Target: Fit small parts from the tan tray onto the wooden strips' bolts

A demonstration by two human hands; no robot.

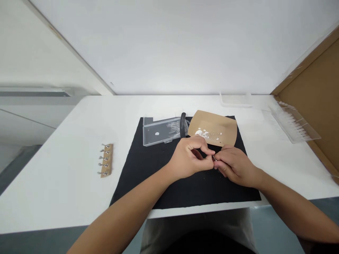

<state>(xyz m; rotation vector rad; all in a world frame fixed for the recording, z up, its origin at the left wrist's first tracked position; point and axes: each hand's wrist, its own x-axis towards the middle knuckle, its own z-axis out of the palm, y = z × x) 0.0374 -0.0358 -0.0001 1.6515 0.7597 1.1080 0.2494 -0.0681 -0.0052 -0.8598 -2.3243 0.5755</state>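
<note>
My left hand (191,157) and my right hand (236,165) meet over the black mat (143,176), thumbs and fingertips pinched together. Between them is a small metal piece (214,158), mostly covered by the fingers and too small to name; both hands grip it. Just behind my hands a tan sheet (219,125) carries small white pieces (202,133) and tiny clear ones. Left of that sheet lies a clear plastic case (159,134) with thin clear slivers inside, and a black curved band (182,125) stands across its right end.
On the left of the white table (74,158), a tan strip (107,160) holds several small metal pieces. A clear rack (296,123) with rows of white tips lies at the right, by a cardboard panel (315,81). A clear tray (235,100) stands at the back wall.
</note>
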